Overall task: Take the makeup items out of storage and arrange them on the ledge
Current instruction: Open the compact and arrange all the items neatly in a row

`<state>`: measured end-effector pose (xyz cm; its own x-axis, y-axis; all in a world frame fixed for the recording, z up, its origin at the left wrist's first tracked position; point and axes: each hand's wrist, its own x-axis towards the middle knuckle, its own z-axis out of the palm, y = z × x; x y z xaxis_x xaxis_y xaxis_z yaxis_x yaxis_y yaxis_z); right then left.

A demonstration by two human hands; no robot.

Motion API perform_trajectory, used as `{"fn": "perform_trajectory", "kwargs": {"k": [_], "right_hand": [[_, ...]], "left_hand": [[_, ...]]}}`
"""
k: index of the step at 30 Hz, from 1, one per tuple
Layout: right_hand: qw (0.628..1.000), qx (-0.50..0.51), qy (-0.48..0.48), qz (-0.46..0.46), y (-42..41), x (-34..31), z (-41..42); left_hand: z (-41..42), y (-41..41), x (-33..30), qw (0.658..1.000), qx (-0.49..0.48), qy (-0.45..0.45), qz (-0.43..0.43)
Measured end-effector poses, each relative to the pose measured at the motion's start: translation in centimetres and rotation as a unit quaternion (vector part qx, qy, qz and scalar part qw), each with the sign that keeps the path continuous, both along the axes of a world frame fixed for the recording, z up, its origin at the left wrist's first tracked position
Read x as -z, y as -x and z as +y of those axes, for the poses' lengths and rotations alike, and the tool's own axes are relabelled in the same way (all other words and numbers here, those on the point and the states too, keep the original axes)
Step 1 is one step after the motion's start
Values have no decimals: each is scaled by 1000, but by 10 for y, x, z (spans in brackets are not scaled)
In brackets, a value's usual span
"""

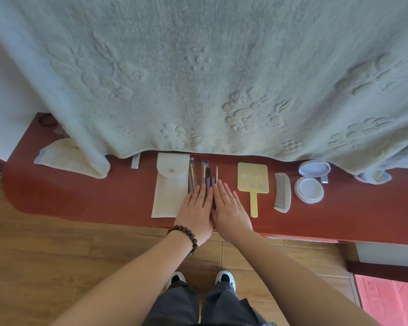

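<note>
Both hands [213, 208] flat — covering brushes [204, 175].

No text, brand or number can be read anywhere. The yellow mirror [253, 177], right of centre in the frame, carries a faint printed design with purple dots and what may be lettering, but it is too small and blurred to make out. The pink mat [391, 300] at lower right shows only a raised pattern.
</note>
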<state>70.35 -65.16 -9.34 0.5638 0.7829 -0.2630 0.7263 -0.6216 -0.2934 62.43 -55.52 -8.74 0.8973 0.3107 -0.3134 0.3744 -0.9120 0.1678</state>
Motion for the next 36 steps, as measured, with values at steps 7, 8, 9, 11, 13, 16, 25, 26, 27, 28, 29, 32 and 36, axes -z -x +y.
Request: {"fn": "perform_trajectory", "kwargs": {"k": [7,8,9,11,13,16,25,26,27,28,29,32,36], "right_hand": [[1000,19,11,-6,-6,0,-7],[1000,21,10,-5,-7,0,-8],[1000,25,8,-4,-8,0,-8],[1000,29,4,3,-9,0,-9],[999,32,0,7,-9,-1,-9],[999,37,-8,14,-8,-2,-9],[1000,23,-15,-2,-7,-5,-9],[1000,16,-20,-11,-7,-7,-8],[1000,5,-19,-19,-7,-9,-6],[1000,-8,-13,-26,-7,-11,-4],[999,-21,-5,-31,-7,-12,-1],[997,-55,35,-42,-8,-12,10],[994,-76,66,-45,-8,-10,17]], "left_hand": [[-1,-9,4,999,9,41,-20],[-1,-10,5,999,13,42,-21],[0,-11,6,999,17,43,-21],[1,-12,6,999,24,44,-20],[2,-11,5,999,27,32,-24],[2,-4,3,999,17,0,-31],[1,11,-4,999,11,-30,-4],[2,11,-4,999,8,-32,3],[2,12,-5,999,7,-35,9],[3,12,-5,999,5,-38,12],[3,13,-6,999,4,-41,13],[5,14,-8,999,2,-48,16],[8,17,-6,999,6,-47,27]]}}
